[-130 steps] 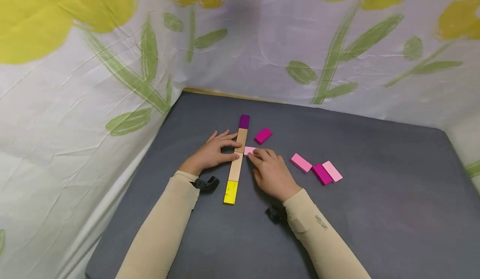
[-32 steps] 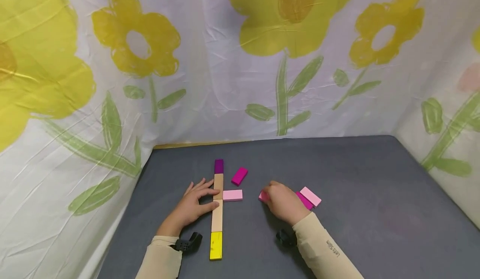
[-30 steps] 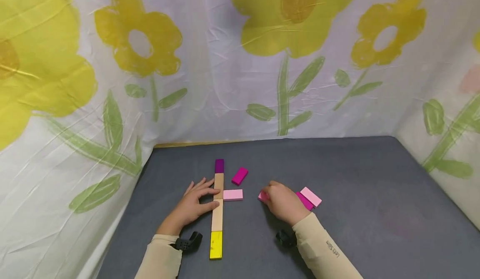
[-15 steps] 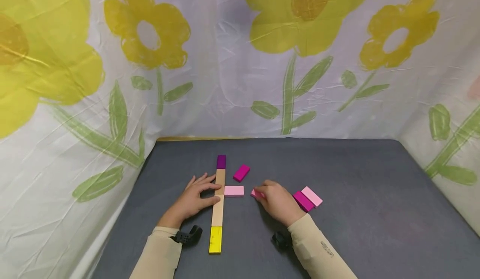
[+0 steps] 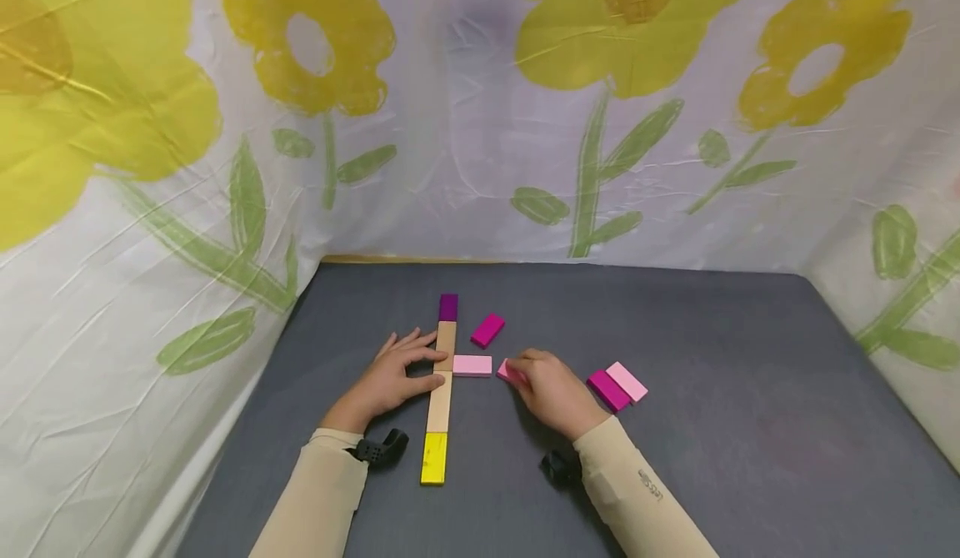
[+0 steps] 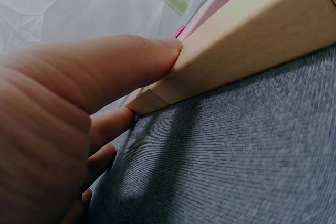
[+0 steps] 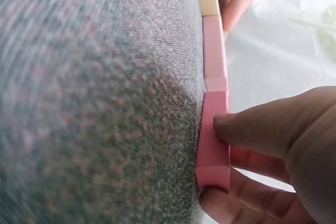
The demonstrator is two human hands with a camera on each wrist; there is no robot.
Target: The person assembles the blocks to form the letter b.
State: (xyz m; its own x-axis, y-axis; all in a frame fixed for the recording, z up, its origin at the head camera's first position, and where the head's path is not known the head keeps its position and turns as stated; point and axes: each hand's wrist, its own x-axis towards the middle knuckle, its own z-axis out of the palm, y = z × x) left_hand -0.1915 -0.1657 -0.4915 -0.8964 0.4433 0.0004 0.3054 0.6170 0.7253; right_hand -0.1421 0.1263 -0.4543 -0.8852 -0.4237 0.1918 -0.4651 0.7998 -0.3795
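Note:
On the grey table a straight row of blocks runs away from me: yellow, two bare wooden blocks, and purple at the far end. My left hand rests its thumb and index fingertips on the bare wooden pair near their joint, the other fingers spread. A light pink block juts rightward from that joint. Just right of it, my right hand pinches a deeper pink block lying on the cloth. In the right wrist view its end nearly meets the light pink block's end.
One magenta block lies slanted beyond the light pink one. Farther right, another magenta block and a pale pink block lie side by side. A flower-printed white cloth hangs behind the table.
My right hand let go of the light pink block at the row, took the deeper pink block from the right, and slid it leftward. My left hand has stayed on the row.

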